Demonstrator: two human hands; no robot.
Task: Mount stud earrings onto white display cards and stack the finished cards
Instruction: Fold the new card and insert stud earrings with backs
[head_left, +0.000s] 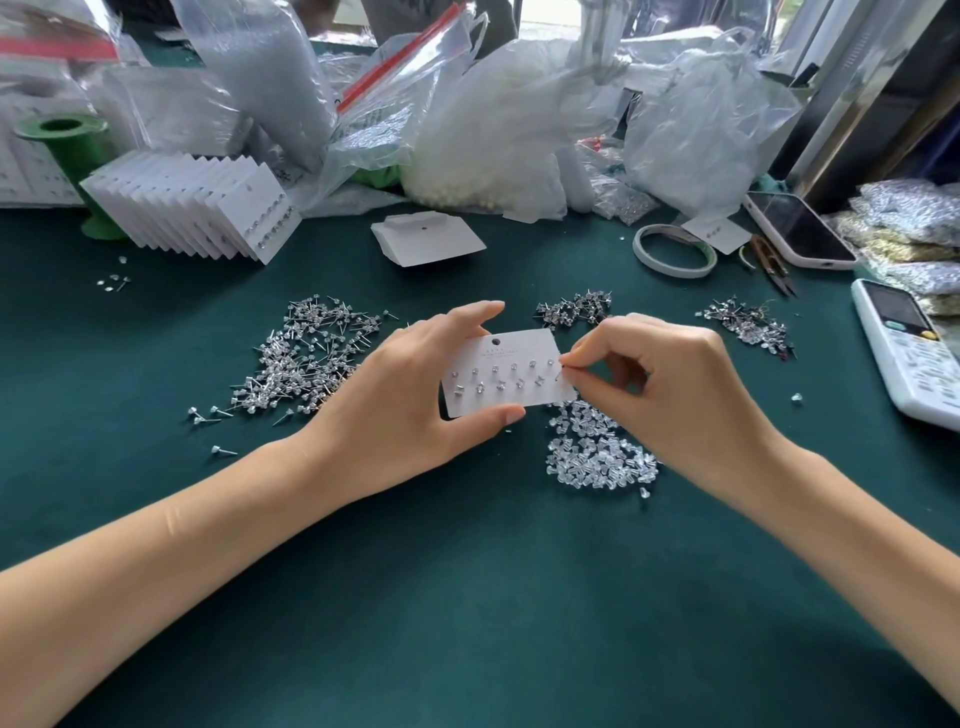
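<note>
Right at the middle of the frame, the white display card (506, 371) was held just above the green felt table (467, 597), its long axis running left to right and tilted slightly up toward the right. The left hand (415, 395) pinched the card's left end, forefinger along the top edge and thumb under the bottom edge. The right hand (660, 384) sat at the card's right edge, thumb and forefinger pressed together on what looked like a single stud earring (561, 368), too small to make out fully. The last unfilled spot seemed to lie at the right end of the rows of mounted studs, so the right hand was the nearer one and the stud probably had to travel only a touch leftward into the card.

Loose studs lay in a heap (306, 358) left of the left hand, with smaller heaps above the card (576, 309) and at right of centre (748, 322). Clear backs (597, 452) were piled just below the right hand. Finished cards (197, 205) stood fanned at upper left, blank cards (426, 239) stacked above centre. Plastic bags (493, 135) along the top held pale beads and other stock, not clearly readable.
</note>
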